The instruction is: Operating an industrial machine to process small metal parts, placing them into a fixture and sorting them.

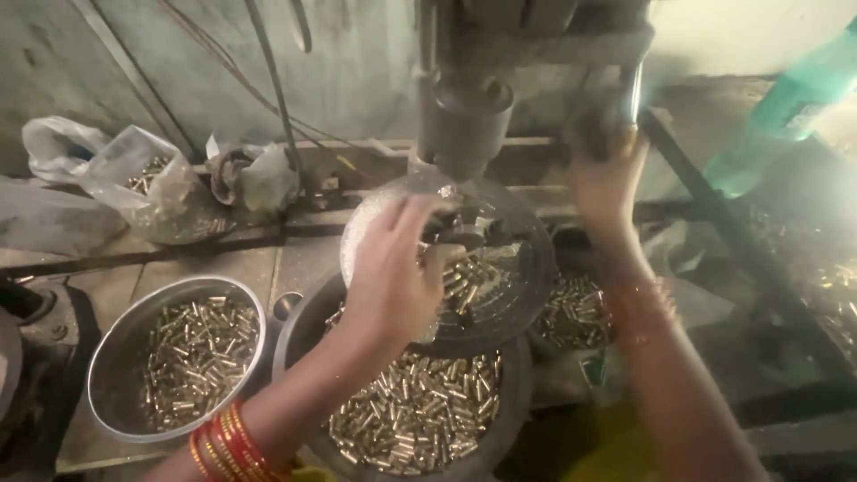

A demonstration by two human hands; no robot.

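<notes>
Left hand (393,272) pinching small brass part at round grey press table (527,277). Right hand (609,174) gripping dark lever (636,94). Plenty unprocessed left in dark round pan (295,344), steel bowl (116,357).

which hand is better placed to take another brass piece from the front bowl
Left, probably. The left hand hovers at the round press table, directly above the front bowl of brass pieces. The right hand is raised at the machine's lever, farther away.

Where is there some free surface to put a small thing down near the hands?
Bare benchtop lies between the plastic bags and the left steel bowl. Under the left hand it is crowded: round press table, middle bowl.
</notes>
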